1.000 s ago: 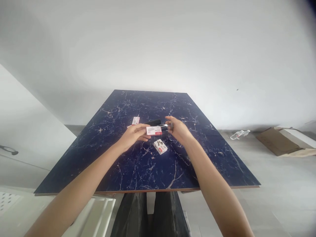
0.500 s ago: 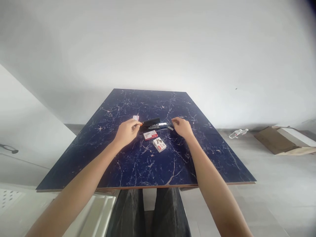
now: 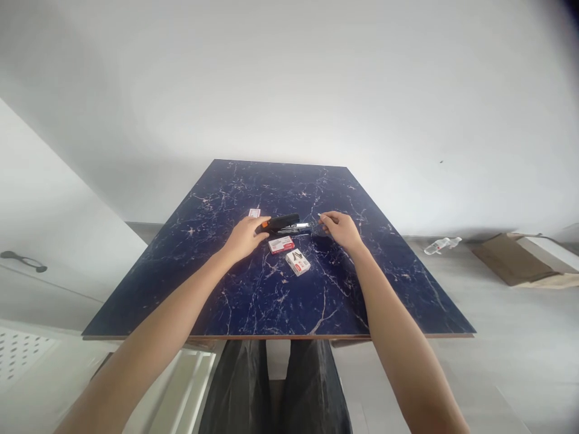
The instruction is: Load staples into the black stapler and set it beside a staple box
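Note:
A black stapler (image 3: 283,223) with an orange patch lies on the blue table, its top raised from its silver staple channel. My left hand (image 3: 246,237) grips its rear end between thumb and fingers. To the right of the stapler's front, my right hand (image 3: 342,230) is closed in a pinch. A small pale tip, apparently a strip of staples (image 3: 319,215), shows at its fingertips; the rest is hidden. Nearer me lie a red and white box (image 3: 281,245) and a white box with a dark picture (image 3: 298,263).
Another small white and red box (image 3: 254,213) lies behind my left hand. The blue marbled table (image 3: 280,307) stands close to the wall. On the floor at right are a clear plastic bottle (image 3: 438,246) and an opened cardboard box (image 3: 520,259). A cabinet door with a handle (image 3: 23,261) is at left.
My left hand has wrapped further around the stapler's rear. The grey strip beside my right hand has left the tabletop, and a pale tip now shows in its raised pinch. The view has shifted slightly.

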`<state>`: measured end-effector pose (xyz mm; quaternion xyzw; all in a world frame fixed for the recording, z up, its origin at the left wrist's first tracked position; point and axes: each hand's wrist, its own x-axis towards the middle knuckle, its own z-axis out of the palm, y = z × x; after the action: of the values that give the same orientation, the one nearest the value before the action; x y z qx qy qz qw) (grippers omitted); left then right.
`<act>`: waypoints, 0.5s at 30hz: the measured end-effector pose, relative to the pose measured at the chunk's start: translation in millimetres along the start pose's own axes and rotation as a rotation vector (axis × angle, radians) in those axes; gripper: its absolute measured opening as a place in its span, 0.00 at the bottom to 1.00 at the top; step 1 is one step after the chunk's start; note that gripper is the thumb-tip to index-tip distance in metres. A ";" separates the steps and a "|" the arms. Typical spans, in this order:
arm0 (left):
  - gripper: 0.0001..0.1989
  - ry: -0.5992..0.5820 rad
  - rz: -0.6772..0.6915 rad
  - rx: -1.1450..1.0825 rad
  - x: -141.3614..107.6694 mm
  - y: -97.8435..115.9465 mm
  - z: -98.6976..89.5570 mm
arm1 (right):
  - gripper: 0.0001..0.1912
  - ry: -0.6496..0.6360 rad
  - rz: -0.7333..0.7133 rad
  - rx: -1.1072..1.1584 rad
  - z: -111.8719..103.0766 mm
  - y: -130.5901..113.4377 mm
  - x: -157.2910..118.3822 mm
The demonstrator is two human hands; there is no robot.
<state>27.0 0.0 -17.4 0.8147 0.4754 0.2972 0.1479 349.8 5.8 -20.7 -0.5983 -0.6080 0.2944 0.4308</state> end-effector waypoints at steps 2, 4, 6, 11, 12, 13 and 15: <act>0.23 -0.020 -0.006 -0.038 0.9 -1.3 -4.2 | 0.17 0.026 -0.011 0.060 5.3 -2.6 -1.1; 0.23 -0.050 -0.011 -0.059 -0.3 -3.2 -8.9 | 0.18 0.053 0.017 0.123 10.1 -1.7 -1.4; 0.23 -0.080 -0.025 -0.050 -2.4 -5.2 -12.6 | 0.18 0.057 0.054 0.178 12.6 2.0 -0.6; 0.24 -0.118 -0.034 0.022 -3.8 -7.0 -16.0 | 0.19 -0.064 0.044 0.193 11.2 3.3 -1.4; 0.24 -0.123 -0.034 0.035 -3.3 -6.9 -16.3 | 0.19 -0.080 0.028 0.168 11.1 0.9 -2.8; 0.24 -0.125 -0.036 0.049 -2.8 -6.8 -16.7 | 0.19 -0.095 0.010 0.132 11.4 -1.9 -4.4; 0.24 -0.118 -0.043 0.077 -1.9 -6.6 -17.4 | 0.17 -0.121 -0.032 0.038 12.5 -7.5 -8.0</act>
<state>11.0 1.0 -7.8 0.8255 0.4943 0.2271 0.1506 334.6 -0.9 -21.2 -0.5614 -0.6368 0.3345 0.4092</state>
